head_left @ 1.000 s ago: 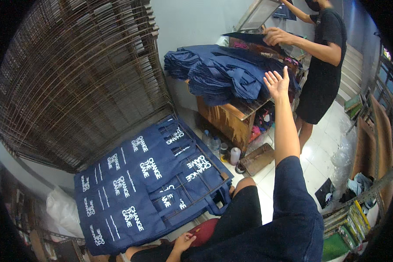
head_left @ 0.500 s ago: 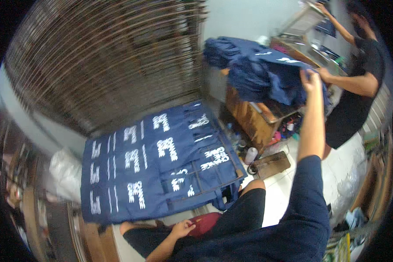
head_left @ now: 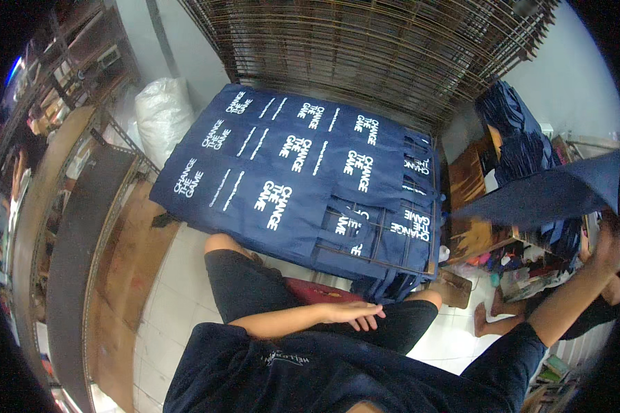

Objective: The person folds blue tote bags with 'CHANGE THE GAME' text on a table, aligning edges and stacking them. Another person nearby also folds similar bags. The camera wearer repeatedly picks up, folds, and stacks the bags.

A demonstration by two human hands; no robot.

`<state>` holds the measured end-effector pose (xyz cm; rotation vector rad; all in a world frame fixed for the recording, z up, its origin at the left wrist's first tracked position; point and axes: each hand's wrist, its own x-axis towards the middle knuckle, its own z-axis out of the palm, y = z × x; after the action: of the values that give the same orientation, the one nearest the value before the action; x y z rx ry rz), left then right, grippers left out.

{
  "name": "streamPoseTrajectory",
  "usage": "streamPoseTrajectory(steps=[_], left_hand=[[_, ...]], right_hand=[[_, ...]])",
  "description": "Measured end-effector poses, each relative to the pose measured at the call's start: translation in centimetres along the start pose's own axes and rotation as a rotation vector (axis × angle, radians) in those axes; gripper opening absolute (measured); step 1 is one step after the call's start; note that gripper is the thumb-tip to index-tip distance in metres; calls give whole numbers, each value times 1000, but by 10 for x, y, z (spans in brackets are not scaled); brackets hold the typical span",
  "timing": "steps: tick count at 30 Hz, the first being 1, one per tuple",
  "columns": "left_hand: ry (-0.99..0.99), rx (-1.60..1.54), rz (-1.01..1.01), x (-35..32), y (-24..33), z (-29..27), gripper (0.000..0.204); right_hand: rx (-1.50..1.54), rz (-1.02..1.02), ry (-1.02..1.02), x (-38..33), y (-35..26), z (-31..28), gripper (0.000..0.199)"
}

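on lap, left hand flat; right hand grips limp navy cloth.

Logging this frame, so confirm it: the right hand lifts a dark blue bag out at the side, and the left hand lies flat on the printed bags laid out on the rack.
Not quite. The head view shows the left hand resting on the person's lap, short of the printed bags. The right hand does lift a dark blue bag.

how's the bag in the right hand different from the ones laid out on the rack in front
The navy bag in the right hand is lifted in the air, while the laid-out bags lie flat in overlapping rows on the wire rack. The held bag shows a plain face with no print visible; the laid-out bags show white lettering. The held bag is single; the laid-out ones are many. Both are the same dark navy fabric.
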<state>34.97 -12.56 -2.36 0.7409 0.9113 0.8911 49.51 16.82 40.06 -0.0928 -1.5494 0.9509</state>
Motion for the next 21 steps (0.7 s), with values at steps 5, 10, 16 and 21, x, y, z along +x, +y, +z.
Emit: streamPoseTrajectory(steps=[5, 10, 16, 21], left_hand=[[-492, -479, 50, -26, 15, 6, 105], [-638, -740, 181, -51, 20, 7, 119], [-171, -1006, 451, -68, 17, -14, 89], [94, -1113, 739, -87, 4, -56, 76]], right_hand=[[73, 536, -343, -72, 35, 124, 58], [252, 786, -649, -107, 36, 183, 74], [288, 678, -527, -124, 32, 171, 83], [165, 697, -405, -167, 81, 135, 86]])
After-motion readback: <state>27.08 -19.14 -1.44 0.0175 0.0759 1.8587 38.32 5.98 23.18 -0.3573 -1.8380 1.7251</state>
